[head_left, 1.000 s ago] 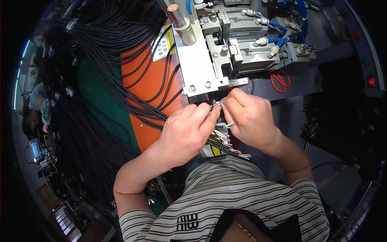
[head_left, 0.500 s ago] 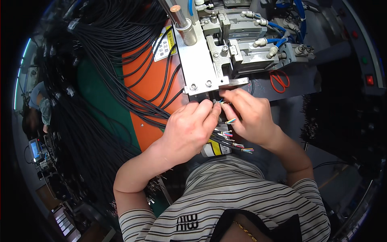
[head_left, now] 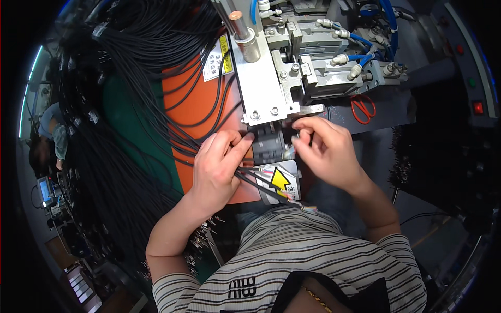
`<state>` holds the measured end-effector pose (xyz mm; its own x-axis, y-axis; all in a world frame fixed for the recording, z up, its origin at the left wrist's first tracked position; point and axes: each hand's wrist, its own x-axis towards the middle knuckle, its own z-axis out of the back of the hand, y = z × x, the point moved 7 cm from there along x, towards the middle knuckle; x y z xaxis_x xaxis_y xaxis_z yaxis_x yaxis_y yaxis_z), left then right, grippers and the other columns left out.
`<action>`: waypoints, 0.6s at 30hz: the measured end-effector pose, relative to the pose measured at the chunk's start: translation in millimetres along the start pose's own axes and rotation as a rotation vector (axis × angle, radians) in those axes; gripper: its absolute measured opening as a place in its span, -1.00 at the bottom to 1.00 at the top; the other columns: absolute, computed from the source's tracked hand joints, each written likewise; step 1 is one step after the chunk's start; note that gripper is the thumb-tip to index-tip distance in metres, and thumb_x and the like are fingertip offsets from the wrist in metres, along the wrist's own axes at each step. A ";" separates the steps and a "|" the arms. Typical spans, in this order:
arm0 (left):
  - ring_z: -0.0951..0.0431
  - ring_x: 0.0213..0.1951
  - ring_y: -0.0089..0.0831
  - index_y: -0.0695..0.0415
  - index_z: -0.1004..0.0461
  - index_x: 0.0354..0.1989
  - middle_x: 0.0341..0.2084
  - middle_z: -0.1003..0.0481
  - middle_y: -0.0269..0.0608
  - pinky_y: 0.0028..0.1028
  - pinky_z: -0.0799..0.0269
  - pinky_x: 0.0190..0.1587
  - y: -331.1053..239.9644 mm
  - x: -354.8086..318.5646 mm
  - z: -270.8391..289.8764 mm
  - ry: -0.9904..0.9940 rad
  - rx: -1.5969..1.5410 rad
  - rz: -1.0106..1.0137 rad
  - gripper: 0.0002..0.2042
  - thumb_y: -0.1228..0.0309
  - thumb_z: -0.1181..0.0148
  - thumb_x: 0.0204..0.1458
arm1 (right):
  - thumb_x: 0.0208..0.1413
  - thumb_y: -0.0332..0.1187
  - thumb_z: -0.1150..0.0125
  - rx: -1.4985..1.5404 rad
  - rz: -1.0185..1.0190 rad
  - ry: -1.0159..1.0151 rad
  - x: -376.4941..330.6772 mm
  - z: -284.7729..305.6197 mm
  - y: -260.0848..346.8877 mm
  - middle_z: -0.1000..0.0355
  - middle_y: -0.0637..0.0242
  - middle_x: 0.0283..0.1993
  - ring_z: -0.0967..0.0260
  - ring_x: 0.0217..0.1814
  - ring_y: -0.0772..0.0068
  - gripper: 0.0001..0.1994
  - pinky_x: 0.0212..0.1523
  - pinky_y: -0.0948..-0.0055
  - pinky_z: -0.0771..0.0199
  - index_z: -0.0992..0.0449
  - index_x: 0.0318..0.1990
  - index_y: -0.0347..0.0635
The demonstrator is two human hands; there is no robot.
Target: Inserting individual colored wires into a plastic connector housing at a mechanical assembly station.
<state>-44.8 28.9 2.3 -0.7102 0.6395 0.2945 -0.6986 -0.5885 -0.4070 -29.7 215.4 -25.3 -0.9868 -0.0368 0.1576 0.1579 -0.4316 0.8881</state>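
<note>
My left hand point(head_left: 216, 164) is closed on several black cables point(head_left: 261, 182), beside a dark slotted block point(head_left: 269, 146) under the front of the metal machine point(head_left: 266, 86). The cables come out below my fingers, and their stripped ends show thin coloured wires point(head_left: 309, 208). On the block's other side is my right hand point(head_left: 331, 154). Its thumb and forefinger are apart, with nothing visible between them; the other fingers are curled. A small bundle of wire ends point(head_left: 288, 152) lies at the block's right edge, near my right thumb.
A thick bundle of black cables point(head_left: 151, 47) spreads over the orange board point(head_left: 201, 104) and green mat point(head_left: 125, 115). Red-handled scissors point(head_left: 362, 109) lie right of the machine. Blue air hoses point(head_left: 360, 37) run behind. A yellow-arrow label point(head_left: 280, 180) sits below the block. Another person point(head_left: 52, 130) is far left.
My left hand has moved left and slightly down, away from the right one, uncovering the dark block. My right thumb and forefinger have parted. The cable ends have shifted down and left.
</note>
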 end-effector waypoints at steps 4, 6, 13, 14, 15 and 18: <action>-0.51 -0.38 -0.22 0.28 -0.51 -0.16 -0.41 -0.44 -0.14 -0.35 -0.41 -0.39 -5.8 8.2 0.4 -0.071 -0.109 0.006 -0.58 0.65 -0.29 -0.35 | 0.03 -0.63 -0.19 0.244 0.173 0.174 -7.9 -6.3 24.9 -0.46 0.31 -0.34 -0.28 -0.56 0.78 -0.77 -0.58 0.73 -0.17 -0.49 -0.11 -0.38; -0.51 -0.50 -0.22 0.27 -0.51 -0.16 -0.47 -0.46 -0.14 -0.35 -0.40 -0.47 -22.6 14.5 1.2 0.005 -0.312 -0.054 -0.66 0.62 -0.31 -0.21 | 0.07 -0.63 -0.15 0.445 0.052 0.159 -8.0 -13.3 13.7 -0.46 0.29 -0.32 -0.29 -0.56 0.76 -0.78 -0.58 0.72 -0.19 -0.49 -0.10 -0.38; -0.52 -0.54 -0.20 0.28 -0.49 -0.23 -0.49 -0.50 -0.12 -0.33 -0.40 -0.50 -17.5 22.5 -8.0 0.041 -0.474 0.040 -0.76 0.56 -0.31 -0.10 | 0.28 -0.43 0.01 1.248 -0.485 0.392 -8.3 -31.9 -15.5 -0.47 0.16 -0.21 -0.33 -0.60 0.61 -0.77 -0.56 0.68 -0.28 -0.47 -0.08 -0.43; -0.52 -0.53 -0.19 0.28 -0.48 -0.23 -0.47 -0.51 -0.11 -0.34 -0.41 -0.49 -15.5 22.8 -11.9 0.057 -0.542 0.040 -0.76 0.56 -0.31 -0.10 | 0.28 -0.43 0.01 1.249 -0.486 0.389 -9.4 -32.8 -18.4 -0.47 0.16 -0.21 -0.33 -0.60 0.61 -0.77 -0.56 0.68 -0.28 -0.47 -0.08 -0.43; -0.53 -0.51 -0.18 0.29 -0.48 -0.23 -0.46 -0.52 -0.09 -0.34 -0.41 -0.48 -14.4 23.3 -14.3 0.073 -0.610 0.041 -0.76 0.55 -0.31 -0.10 | 0.28 -0.42 0.00 1.302 -0.460 0.407 -10.1 -33.9 -18.1 -0.47 0.16 -0.21 -0.33 -0.60 0.60 -0.77 -0.56 0.68 -0.28 -0.47 -0.07 -0.43; -0.54 -0.49 -0.17 0.29 -0.47 -0.21 -0.43 -0.53 -0.08 -0.36 -0.41 -0.47 -11.1 24.8 -15.4 0.111 -0.684 0.052 -0.76 0.57 -0.30 -0.09 | 0.28 -0.40 -0.01 1.408 -0.406 0.442 -10.2 -34.4 -15.5 -0.46 0.15 -0.21 -0.32 -0.61 0.59 -0.76 -0.56 0.68 -0.28 -0.46 -0.07 -0.44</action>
<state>-53.3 58.9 0.8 -0.7023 0.6875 0.1845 -0.4264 -0.1988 -0.8824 -23.3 191.5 -55.5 -0.8613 -0.4982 -0.0999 -0.4641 0.6913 0.5538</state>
